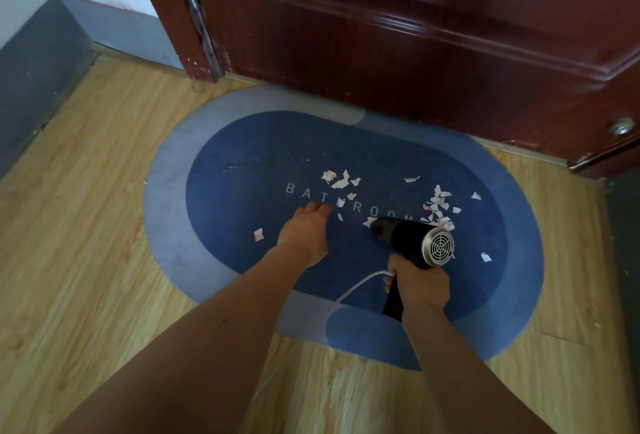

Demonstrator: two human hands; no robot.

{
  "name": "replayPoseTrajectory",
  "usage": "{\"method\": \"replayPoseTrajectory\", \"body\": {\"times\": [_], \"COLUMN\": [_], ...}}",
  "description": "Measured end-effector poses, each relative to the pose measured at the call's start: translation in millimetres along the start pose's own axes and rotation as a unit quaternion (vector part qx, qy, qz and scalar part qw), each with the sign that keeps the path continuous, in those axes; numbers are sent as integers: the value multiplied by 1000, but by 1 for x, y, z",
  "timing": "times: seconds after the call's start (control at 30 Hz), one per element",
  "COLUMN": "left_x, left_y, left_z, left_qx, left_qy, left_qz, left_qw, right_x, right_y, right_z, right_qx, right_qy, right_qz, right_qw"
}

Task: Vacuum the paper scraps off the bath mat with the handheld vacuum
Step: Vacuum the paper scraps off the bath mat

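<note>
head view: oval blue mat (242, 170) with a pale grey border lies on a wood floor (86, 225), its far edge just beside a dark red door (415, 52). white letters "bathroom" run across the mat's middle.

left hand (306, 231) lies palm down on the mat, fingers together and flat, fingertips touching the letters; it holds nothing.

right hand (420, 283) is closed round the black handle of the vacuum (407, 237). vacuum body is black, with a round silver grille at the near end; nozzle points away and left, low over the mat, at a scrap by the letters. a white cord (360, 283) leaves the handle near the right hand and runs back toward the person.

scraps (341, 180), white with bits of pink, lie in a cluster above the letters; another cluster sits right of the nozzle. single pieces lie left of the left hand and right of the grille, well apart from the rest.

grey skirting (34, 80) at left.
</note>
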State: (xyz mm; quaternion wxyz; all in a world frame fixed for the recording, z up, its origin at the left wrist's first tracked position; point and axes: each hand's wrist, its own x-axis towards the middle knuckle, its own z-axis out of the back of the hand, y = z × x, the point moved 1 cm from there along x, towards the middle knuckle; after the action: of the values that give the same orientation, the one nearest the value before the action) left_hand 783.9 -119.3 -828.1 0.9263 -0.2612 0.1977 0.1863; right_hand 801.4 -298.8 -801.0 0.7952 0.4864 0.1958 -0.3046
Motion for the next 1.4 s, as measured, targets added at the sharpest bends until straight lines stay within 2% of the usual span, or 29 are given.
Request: {"method": "replayPoseTrajectory", "body": {"times": [0.33,0.5,0.7,1.23,1.33,1.4], "left_x": [0,-1,0,-5,-10,-14], "left_y": [-6,-8,-8,9,17,24], "left_z": [-2,-5,-5,-7,-4,0], "left_qx": [-5,-6,-5,8,14,22], "left_qy": [6,10,7,8,-13,-57], "left_qz": [-6,-8,-11,2,8,11], "left_qw": [1000,1000,1000,1000,1000,998], "right_x": [4,9,9,3,3,3], "right_y": [4,4,4,11,12,12], "right_z": [4,6,8,-24,-30,-31], "right_qx": [35,31,57,5,11,5], "right_qy": [12,45,14,118,118,116], "right_qz": [-27,-39,-49,-16,-14,-13], "right_qw": [999,998,997,993,993,993]}}
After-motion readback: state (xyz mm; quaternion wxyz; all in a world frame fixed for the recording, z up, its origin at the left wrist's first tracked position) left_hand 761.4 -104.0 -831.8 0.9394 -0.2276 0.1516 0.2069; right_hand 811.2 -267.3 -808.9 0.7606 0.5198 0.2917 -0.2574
